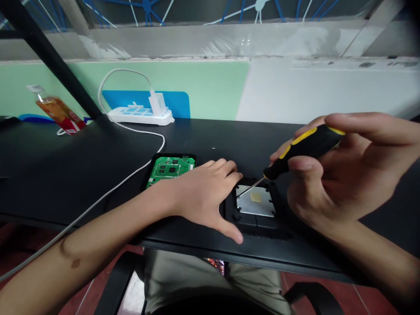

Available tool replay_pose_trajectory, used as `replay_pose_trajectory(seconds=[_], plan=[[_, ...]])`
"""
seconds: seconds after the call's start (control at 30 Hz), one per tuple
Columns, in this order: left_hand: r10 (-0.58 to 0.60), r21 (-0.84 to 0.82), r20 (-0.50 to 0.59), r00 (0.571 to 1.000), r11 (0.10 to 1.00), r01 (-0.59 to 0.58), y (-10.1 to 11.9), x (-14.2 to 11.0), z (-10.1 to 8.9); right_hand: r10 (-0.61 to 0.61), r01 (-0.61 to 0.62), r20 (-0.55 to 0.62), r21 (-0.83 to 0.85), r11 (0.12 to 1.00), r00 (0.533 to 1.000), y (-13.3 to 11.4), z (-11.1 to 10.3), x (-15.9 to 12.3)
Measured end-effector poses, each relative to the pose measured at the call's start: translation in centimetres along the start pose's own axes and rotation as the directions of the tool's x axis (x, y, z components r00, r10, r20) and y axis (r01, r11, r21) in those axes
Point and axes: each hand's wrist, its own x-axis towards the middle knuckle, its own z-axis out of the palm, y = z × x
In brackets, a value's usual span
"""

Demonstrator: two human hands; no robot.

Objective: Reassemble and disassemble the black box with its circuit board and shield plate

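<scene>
My right hand (348, 175) grips a black and yellow screwdriver (305, 151) by its handle. The thin shaft slants down to the left, and its tip meets the left edge of a silver metal plate (244, 205), close to a screw. This plate, with a small tan square pad on it, sits in a black plastic housing (254, 221) on the table. My left hand (203, 192) rests flat at the housing's left side, thumb spread away from the fingers. Partly hidden behind that hand lies a green circuit board (169, 170) in a black case.
A white power strip (138, 114) with a plugged-in charger (157, 104) stands against the wall. Its white cable (124, 180) crosses the black table to the left. A drink bottle (61, 111) leans at far left. One tiny screw-like piece (213, 148) lies behind my left hand.
</scene>
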Motion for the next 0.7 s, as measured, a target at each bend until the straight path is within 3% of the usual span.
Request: replay_pose_trajectory(seconds=[0.33, 0.53, 0.6, 0.63, 0.67, 0.7], plan=[[0.007, 0.013, -0.005, 1.0, 1.0, -0.007, -0.1, 0.0, 0.0, -0.002, 0.001, -0.007, -0.039, 0.999, 1.0, 0.0, 0.0, 0.1], [0.01, 0.016, -0.01, 1.0, 1.0, -0.01, 0.1, 0.0, 0.0, 0.002, -0.004, 0.045, 0.04, 0.999, 0.999, -0.4, -0.1, 0.2], [0.013, 0.014, -0.01, 1.0, 1.0, -0.012, 0.1, 0.0, 0.0, 0.055, -0.07, 0.114, 0.13, 0.989, 0.992, -2.0, 0.0, 0.5], [0.015, 0.013, -0.008, 1.0, 1.0, -0.015, 0.1, 0.0, 0.0, 0.138, -0.159, 0.136, 0.159, 0.974, 0.981, -2.9, 0.0, 0.7], [0.016, 0.011, -0.006, 1.0, 1.0, -0.015, 0.0, 0.0, 0.0, 0.315, -0.343, 0.201, 0.124, 0.931, 0.927, -3.7, 0.1, 0.9], [0.018, 0.01, -0.005, 1.0, 1.0, -0.018, 0.0, 0.0, 0.0, 0.384, -0.41, 0.196, 0.12, 0.904, 0.902, -4.3, 0.1, 1.0]])
